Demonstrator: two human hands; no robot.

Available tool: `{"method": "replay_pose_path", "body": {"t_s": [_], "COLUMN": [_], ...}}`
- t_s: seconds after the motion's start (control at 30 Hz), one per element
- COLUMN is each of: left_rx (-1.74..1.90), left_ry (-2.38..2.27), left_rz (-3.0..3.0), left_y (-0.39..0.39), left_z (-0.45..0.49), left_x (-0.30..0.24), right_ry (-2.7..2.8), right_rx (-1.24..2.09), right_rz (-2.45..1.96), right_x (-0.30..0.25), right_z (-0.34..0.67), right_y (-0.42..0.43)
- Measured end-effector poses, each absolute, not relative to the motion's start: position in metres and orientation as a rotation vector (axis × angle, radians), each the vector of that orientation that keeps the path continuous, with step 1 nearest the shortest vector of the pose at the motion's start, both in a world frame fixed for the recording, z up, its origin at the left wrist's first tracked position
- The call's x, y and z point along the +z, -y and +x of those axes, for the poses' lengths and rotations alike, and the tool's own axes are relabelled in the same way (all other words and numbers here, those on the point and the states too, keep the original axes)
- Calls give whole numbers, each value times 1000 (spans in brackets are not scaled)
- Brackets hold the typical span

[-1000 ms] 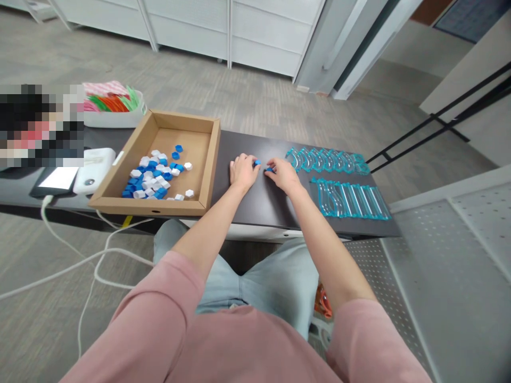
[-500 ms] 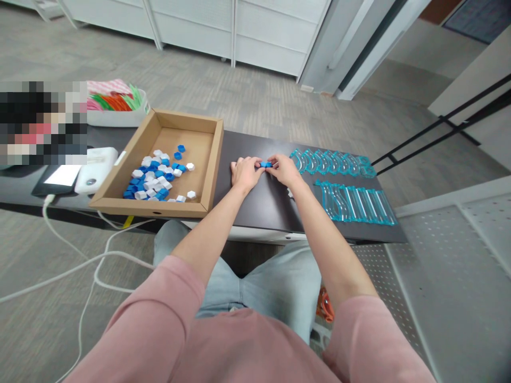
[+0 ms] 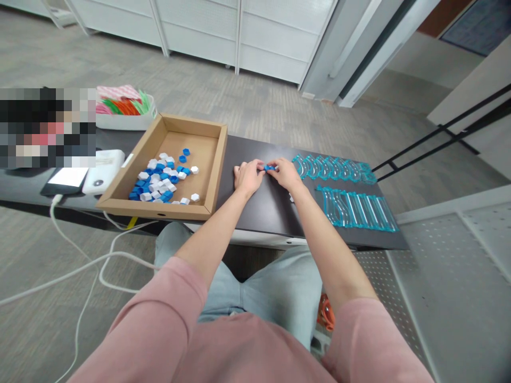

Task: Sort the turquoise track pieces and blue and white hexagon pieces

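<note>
Blue hexagonal pieces (image 3: 270, 167) sit between my two hands over the dark table; how many there are cannot be made out. My left hand (image 3: 249, 176) pinches them from the left with thumb and index finger, its other fingers resting towards the tabletop. From the right, my right hand (image 3: 284, 173) grips the same pieces between its fingertips. A white piece (image 3: 291, 198) lies partly hidden by my right forearm. To the left, the cardboard box (image 3: 216, 175) contains a pile of blue and white hexagonal pieces (image 3: 159, 181).
Clear teal-edged track pieces lie in two rows, curved ones (image 3: 335, 167) behind and mostly straight ones (image 3: 359, 208) in front. Left of the box are a white device (image 3: 104, 170), cables and a white bin (image 3: 128, 122) of colourful strips. A blurred-out person is at far left.
The view has shifted slightly, so everything sits a little lower and further right. My hands have come closer together around the blue pieces, and less blue shows between them.
</note>
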State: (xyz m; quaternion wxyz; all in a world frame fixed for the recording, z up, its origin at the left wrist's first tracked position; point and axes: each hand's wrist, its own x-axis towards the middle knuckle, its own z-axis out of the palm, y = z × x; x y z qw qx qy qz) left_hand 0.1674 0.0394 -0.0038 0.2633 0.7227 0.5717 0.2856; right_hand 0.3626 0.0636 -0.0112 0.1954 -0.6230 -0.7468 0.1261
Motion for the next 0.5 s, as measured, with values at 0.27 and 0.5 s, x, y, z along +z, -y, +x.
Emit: {"method": "replay_pose_path", "body": {"t_s": [0.27, 0.5], "left_rx": [759, 744], "left_ry": [-1563, -1586], "left_rz": [2053, 2053], "left_y": [-39, -40], "left_z": [168, 169], "left_x": [-7, -8], "right_ry": [1945, 1881], "right_rx": [394, 489], "right_rz": [-1857, -1867], "right_x": [-7, -11], "right_z": [362, 368], "right_y": [-69, -72]}}
